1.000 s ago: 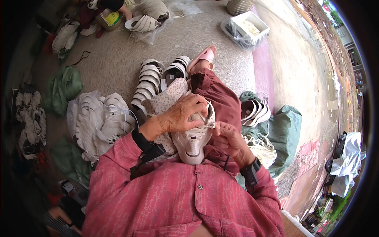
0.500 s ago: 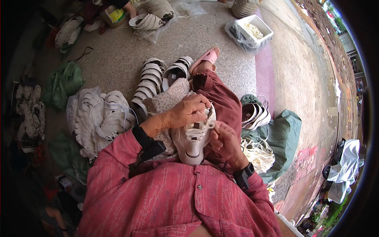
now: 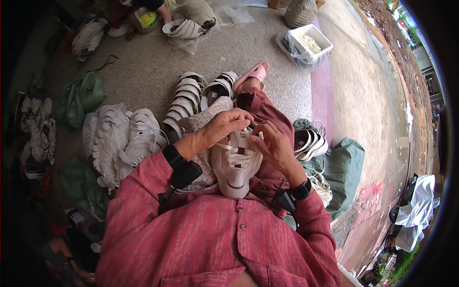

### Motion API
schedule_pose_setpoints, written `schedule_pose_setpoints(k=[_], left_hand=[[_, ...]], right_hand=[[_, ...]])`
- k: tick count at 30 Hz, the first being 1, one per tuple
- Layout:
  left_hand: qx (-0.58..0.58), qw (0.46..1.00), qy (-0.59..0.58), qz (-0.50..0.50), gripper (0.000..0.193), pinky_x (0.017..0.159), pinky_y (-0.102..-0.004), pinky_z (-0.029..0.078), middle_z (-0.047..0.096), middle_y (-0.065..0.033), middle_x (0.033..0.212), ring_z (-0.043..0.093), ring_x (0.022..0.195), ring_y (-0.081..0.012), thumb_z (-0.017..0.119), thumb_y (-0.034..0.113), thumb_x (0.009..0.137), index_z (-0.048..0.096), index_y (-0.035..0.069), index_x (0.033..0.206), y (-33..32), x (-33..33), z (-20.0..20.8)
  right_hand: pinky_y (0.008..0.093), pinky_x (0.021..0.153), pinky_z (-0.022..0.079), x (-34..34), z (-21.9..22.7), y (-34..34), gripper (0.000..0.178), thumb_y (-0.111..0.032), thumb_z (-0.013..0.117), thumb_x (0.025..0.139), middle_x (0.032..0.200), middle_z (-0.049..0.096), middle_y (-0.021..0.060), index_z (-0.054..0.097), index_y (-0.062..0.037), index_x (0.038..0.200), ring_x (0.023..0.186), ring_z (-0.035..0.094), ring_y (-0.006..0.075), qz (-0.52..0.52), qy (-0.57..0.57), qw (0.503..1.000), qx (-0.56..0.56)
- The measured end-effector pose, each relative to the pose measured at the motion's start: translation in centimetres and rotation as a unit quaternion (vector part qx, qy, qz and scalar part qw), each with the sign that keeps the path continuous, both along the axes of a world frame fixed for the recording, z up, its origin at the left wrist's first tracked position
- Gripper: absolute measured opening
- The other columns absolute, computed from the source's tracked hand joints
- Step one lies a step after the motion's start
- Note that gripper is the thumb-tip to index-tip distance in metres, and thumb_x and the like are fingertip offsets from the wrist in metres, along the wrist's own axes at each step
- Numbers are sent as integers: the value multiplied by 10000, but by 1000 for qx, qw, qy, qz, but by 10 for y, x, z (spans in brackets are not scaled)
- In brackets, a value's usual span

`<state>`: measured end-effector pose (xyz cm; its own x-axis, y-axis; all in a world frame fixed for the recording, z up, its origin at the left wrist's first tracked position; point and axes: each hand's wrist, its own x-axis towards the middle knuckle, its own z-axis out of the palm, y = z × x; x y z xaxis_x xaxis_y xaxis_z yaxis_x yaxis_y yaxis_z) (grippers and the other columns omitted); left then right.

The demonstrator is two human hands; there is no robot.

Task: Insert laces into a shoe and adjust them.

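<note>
A pale beige and white sneaker [image 3: 235,174] lies on my lap, its toe toward my body. White shoelace [image 3: 237,164] crosses its front, and a loose-looking length sticks out on the left side. My left hand [image 3: 225,125] is closed at the sneaker's ankle end, fingers bent over its upper edge. Beside it, my right hand [image 3: 273,145] has thumb and fingers pinched together at the top of the lacing. What sits between those right fingertips is hidden. The two hands almost touch. A patterned cloth [image 3: 201,119] covers my left leg beneath.
Stacked white shoes [image 3: 184,98] stand ahead; a shoe pile [image 3: 119,143] lies left. At right are more shoes [image 3: 311,142], white laces [image 3: 321,186] and a green sack [image 3: 346,167]. A white box [image 3: 319,40] stands farther off. Another person's hand [image 3: 166,13] shows at the top.
My right hand has moved up and inward along the sneaker, closer to my left hand. The lace loop by its fingers no longer shows. The whole view has shifted slightly.
</note>
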<state>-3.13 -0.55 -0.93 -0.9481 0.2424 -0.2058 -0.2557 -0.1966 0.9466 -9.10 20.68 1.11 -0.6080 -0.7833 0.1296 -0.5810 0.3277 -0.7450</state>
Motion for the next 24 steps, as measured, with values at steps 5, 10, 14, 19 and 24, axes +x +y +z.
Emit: schedule_pose_setpoints(k=[5, 10, 14, 19, 24], left_hand=[[-189, 959, 152, 148, 245, 790, -238, 455, 584, -62, 986, 564, 861, -104, 544, 257, 984, 562, 31, 1075, -25, 38, -8], [59, 970, -233, 28, 419, 574, -241, 517, 599, -136, 1008, 625, 777, -154, 566, 353, 967, 511, 27, 1225, -43, 98, 4], [305, 939, -159, 30, 718, 545, -263, 511, 578, -124, 1026, 625, 782, -166, 575, 449, 942, 248, 82, 1465, -31, 113, -8], [452, 878, -109, 115, 572, 551, -252, 487, 588, -57, 934, 600, 708, -133, 568, 338, 970, 358, 59, 1423, -27, 100, -17], [376, 916, -27, 137, 291, 705, -279, 504, 585, -27, 881, 591, 810, -141, 529, 249, 999, 598, 47, 1195, -39, 83, -12]], right_hand=[[347, 624, 471, -1, -11, 3, 175, -142, 636, 883, 826, 579, 117, 561, -24, 989, 668, 588, 227, -17, 6, 999, 28], [347, 629, 489, -3, -41, 13, 132, -82, 605, 896, 822, 601, 98, 548, -46, 1010, 710, 620, 246, -79, -45, 995, -30], [211, 591, 430, 2, -28, 6, 124, -121, 562, 976, 826, 545, -18, 541, -48, 1074, 716, 521, 44, -135, -282, 945, -100], [243, 629, 423, 0, -5, 31, 202, -17, 687, 832, 873, 519, 10, 612, -49, 1017, 722, 520, 103, -8, -119, 987, -112], [290, 656, 460, 10, -23, 45, 277, -4, 756, 732, 855, 530, 62, 657, -68, 982, 765, 565, 184, 54, -24, 998, -17]])
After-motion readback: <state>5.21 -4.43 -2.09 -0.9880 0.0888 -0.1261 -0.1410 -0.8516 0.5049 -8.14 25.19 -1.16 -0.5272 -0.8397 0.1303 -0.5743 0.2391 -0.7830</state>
